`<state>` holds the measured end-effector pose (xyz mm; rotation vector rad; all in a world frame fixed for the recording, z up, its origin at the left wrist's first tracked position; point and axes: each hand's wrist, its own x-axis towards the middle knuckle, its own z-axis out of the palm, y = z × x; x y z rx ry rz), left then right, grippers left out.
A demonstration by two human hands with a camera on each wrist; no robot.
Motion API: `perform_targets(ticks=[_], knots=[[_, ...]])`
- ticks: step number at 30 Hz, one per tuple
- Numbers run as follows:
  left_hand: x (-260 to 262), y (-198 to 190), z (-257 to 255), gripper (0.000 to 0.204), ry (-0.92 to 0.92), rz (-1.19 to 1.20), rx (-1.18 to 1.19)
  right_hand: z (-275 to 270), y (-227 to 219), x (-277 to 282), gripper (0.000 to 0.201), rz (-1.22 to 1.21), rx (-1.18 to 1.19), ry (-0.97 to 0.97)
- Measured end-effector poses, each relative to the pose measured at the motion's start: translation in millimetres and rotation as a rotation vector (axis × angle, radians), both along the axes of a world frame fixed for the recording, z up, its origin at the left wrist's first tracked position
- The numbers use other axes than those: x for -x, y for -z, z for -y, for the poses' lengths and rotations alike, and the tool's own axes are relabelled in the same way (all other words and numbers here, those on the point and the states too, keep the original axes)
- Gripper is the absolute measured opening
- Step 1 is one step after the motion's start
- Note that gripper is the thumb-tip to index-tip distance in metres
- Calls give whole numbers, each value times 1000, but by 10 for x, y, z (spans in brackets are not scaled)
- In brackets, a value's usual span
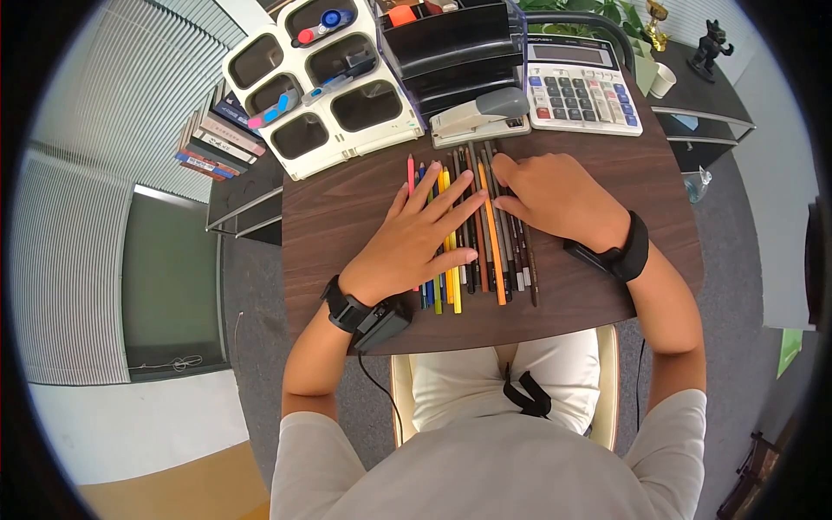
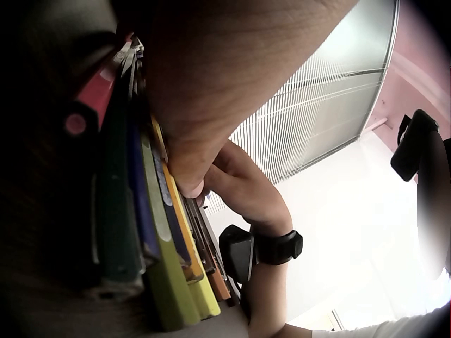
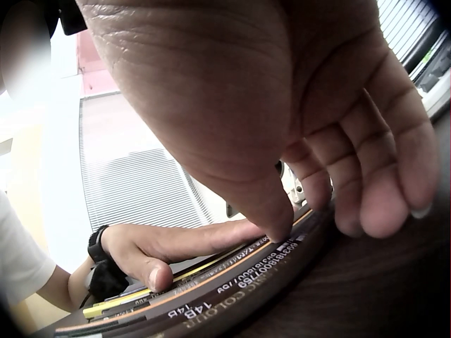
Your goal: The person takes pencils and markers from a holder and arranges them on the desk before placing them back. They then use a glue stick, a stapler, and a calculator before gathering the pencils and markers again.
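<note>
Several pencils lie side by side on the desk, running roughly away from the body. Among them are a pink-red pencil [image 1: 411,172], a yellow pencil [image 1: 458,293], an orange pencil [image 1: 498,282] and dark pencils at the right. My left hand [image 1: 406,232] rests across the row, its fingers spread over the pencils. At the row's right side, my right hand [image 1: 563,195] touches the dark pencils with its thumb [image 3: 280,224]. Its other fingers bend loosely past them in the right wrist view. Lettering, including "14B", shows on a dark pencil [image 3: 218,299].
Behind the row stand a grey stapler [image 1: 481,117], a calculator [image 1: 582,87] and a black desk organizer [image 1: 455,52]. A white holder [image 1: 342,143] with pens is at the back left. Books [image 1: 221,139] stand farther left. The desk's rounded front edge [image 1: 520,334] is near my lap.
</note>
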<state>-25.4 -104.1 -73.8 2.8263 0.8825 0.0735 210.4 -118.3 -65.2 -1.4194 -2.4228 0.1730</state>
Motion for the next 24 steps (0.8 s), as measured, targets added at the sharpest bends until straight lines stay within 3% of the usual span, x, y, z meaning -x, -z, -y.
perform_targets(ticks=[24], knots=[[17, 7, -4, 69, 9, 28, 16, -18, -24, -11, 30, 4, 32, -12]])
